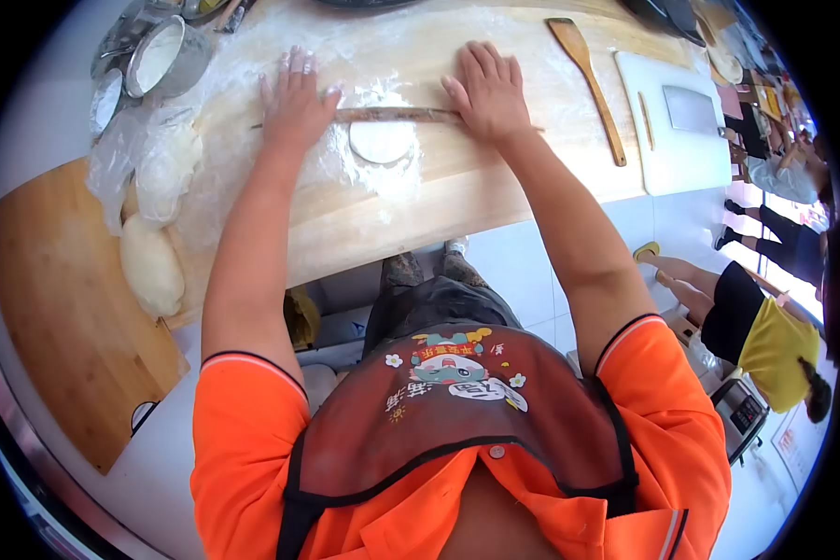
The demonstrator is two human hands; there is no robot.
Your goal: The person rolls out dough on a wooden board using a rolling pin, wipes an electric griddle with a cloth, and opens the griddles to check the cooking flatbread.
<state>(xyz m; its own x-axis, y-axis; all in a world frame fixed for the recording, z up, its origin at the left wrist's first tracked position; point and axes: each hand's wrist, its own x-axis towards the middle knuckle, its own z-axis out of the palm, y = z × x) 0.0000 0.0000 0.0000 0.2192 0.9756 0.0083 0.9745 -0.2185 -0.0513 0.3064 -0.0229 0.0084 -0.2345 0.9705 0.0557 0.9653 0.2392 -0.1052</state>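
A thin wooden rolling pin (397, 115) lies crosswise on the floured wooden board. My left hand (299, 105) rests flat over its left part, fingers stretched forward and dusted with flour. Over the right part lies my right hand (491, 95), palm down with the fingers extended. Between the two hands, a round white piece of dough (382, 144) sits at the pin's near side; the pin runs along its far edge. Loose flour (383, 91) surrounds the dough. Both palms cover sections of the pin, whose thin ends stick out beyond the hands.
A wooden spatula (588, 84) and a white cutting board (658, 168) with a cleaver (691, 109) lie to the right. At left are a metal pot (179, 70), plastic-wrapped dough (166, 173) and a dough lump (151, 266). Other people (775, 345) are at far right.
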